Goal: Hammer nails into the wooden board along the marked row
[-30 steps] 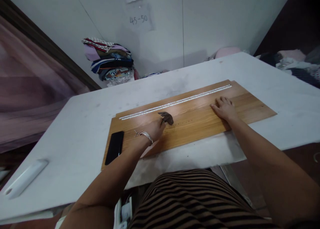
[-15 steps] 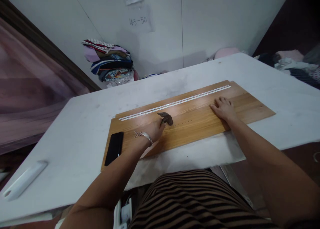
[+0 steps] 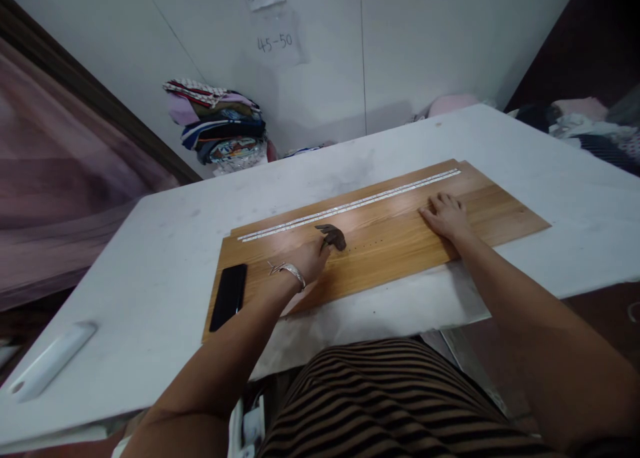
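Observation:
A long wooden board (image 3: 500,211) lies across a white table (image 3: 150,258). My left hand (image 3: 310,258), with a silver bracelet at the wrist, is closed round the handle of a small dark hammer (image 3: 333,235) whose head rests on the board beside a row of tiny nail dots (image 3: 367,245). My right hand (image 3: 447,215) lies flat on the board's right part, fingers spread, holding nothing. A thin silvery strip (image 3: 350,206) runs along the board's far edge.
A black phone (image 3: 229,296) lies on the board's left end. A white oblong object (image 3: 47,359) sits near the table's left front edge. Folded clothes (image 3: 217,121) are stacked against the wall behind; more fabric (image 3: 590,128) lies at the far right.

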Demonstrator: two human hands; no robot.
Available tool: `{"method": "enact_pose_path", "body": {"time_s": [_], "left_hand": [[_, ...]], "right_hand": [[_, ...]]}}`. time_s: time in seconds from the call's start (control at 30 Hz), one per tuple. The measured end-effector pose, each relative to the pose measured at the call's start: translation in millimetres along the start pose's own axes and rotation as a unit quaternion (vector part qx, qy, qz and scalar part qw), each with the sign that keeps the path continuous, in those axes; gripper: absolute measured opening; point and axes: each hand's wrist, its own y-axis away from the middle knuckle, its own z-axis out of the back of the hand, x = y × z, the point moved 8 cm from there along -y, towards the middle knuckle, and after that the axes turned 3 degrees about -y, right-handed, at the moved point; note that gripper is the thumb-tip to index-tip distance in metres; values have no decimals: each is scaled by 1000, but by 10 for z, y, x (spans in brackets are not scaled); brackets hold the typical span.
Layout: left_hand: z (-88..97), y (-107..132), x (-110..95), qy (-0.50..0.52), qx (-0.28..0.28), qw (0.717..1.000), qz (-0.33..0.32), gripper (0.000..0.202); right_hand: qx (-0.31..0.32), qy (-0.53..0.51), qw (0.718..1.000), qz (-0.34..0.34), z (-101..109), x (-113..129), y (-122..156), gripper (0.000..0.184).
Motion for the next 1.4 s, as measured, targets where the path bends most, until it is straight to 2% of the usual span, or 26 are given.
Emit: {"method": "enact_pose_path", "body": {"time_s": [0.27,1.03,1.27,1.4], "left_hand": [[-21,27,-71,-54,26,998,22,32],[93,44,-143,-16,28,999,35,34],[25,51,-125,-45,36,997,42,32],[51,56,-117,-34,33,998,37,33]], "right_hand": [[-9,-1,1000,2,21,16,14,55],[-12,-19,1000,2,23,25,22,55],[-14,-4,1000,2,9,13,10,54],[-16,-8,1000,5,5,8,4,53]]}}
